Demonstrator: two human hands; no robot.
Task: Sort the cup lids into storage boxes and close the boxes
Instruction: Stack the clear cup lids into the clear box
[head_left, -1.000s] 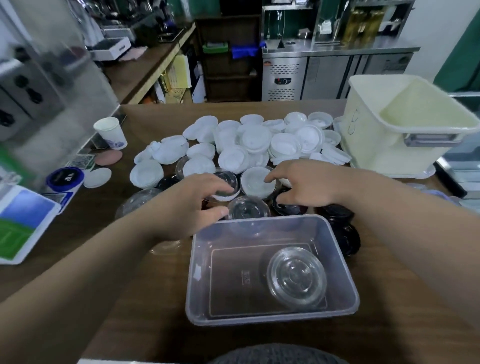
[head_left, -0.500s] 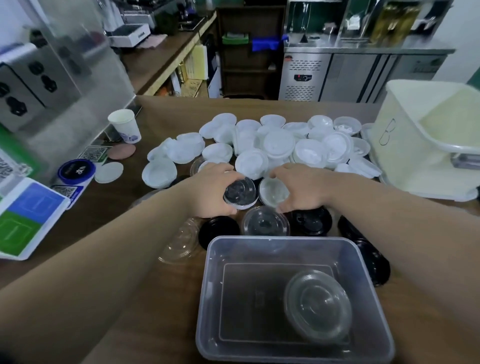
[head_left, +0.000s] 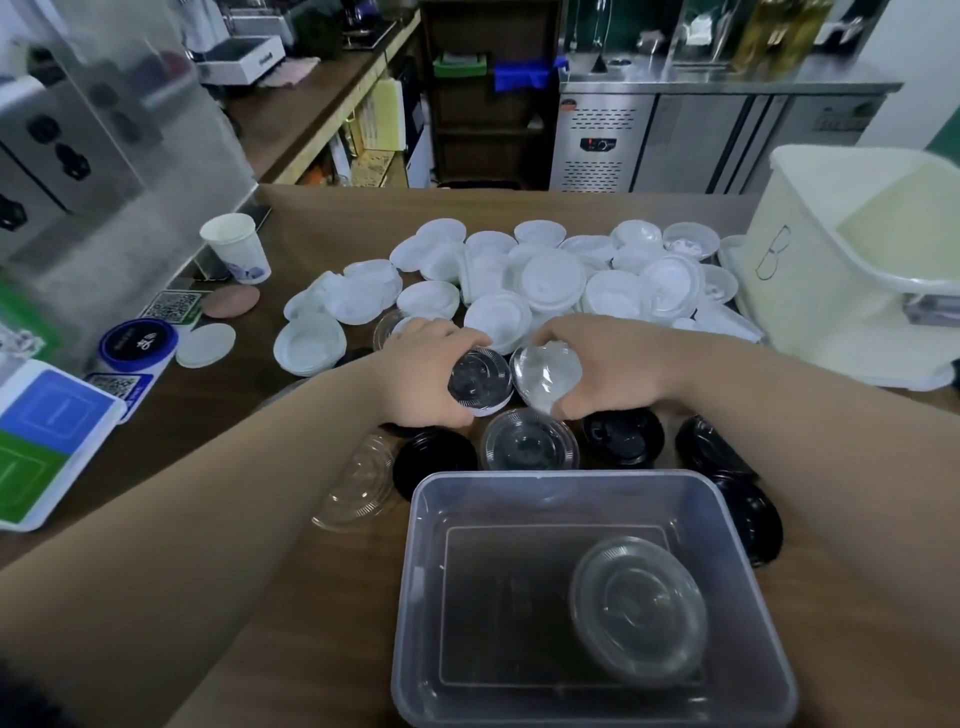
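A heap of white cup lids (head_left: 550, 280) covers the far middle of the wooden table, with black lids (head_left: 623, 435) and clear lids (head_left: 529, 441) nearer me. My left hand (head_left: 421, 369) grips a clear lid (head_left: 478, 382) lifted off the pile. Beside it, my right hand (head_left: 608, 364) holds another clear lid (head_left: 545, 375) tilted on edge. Close in front of me stands an open clear storage box (head_left: 415, 571) with a clear lid (head_left: 639, 608) lying in its right half.
A cream bin (head_left: 810, 291) stands at the right. At the left are a paper cup (head_left: 236, 248), a blue round coaster (head_left: 137, 344), a white disc (head_left: 205, 345) and a blue-green card (head_left: 41, 441). A clear lid (head_left: 358, 483) lies left of the box.
Both hands have closed on clear lids in the pile and lifted them, tilting them up. The view has moved closer to the table.
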